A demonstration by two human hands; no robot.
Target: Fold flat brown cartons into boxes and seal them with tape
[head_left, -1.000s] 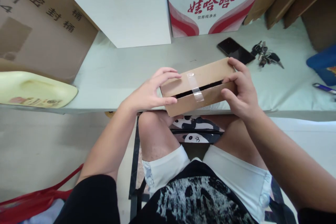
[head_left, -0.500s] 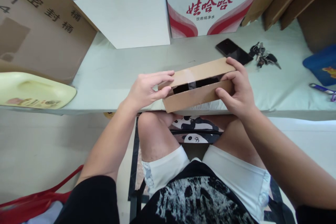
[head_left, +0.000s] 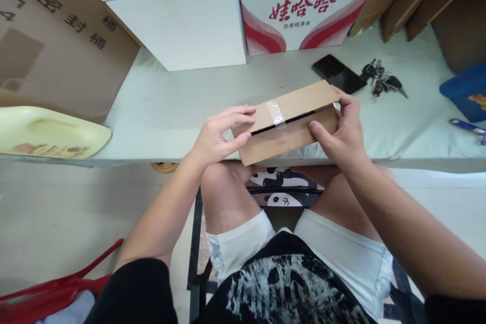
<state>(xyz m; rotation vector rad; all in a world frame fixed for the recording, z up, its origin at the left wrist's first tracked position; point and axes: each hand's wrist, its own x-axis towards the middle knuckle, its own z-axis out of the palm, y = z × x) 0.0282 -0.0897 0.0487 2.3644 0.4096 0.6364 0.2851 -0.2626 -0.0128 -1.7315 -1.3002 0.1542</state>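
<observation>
A small brown cardboard box (head_left: 292,136) is held tilted above the front edge of the table. A narrow dark gap runs between its lid flap and its front side, and a strip of clear tape (head_left: 275,113) lies across the flap. My left hand (head_left: 224,134) grips the box's left end, fingers on top and thumb at the front. At the right end, my right hand (head_left: 341,124) holds it with the thumb pressed on the front side; its other fingers are partly hidden behind the box.
Behind the box lie a black phone (head_left: 339,74) and a bunch of keys (head_left: 381,79) on the pale green tablecloth (head_left: 167,106). White cartons (head_left: 182,25) stand at the back, a yellow-green jug (head_left: 49,131) at left, a blue container (head_left: 465,92) at right.
The box's flap has come down and the dark gap has narrowed. My right index finger has left the opening, and the box has turned slightly in my hands.
</observation>
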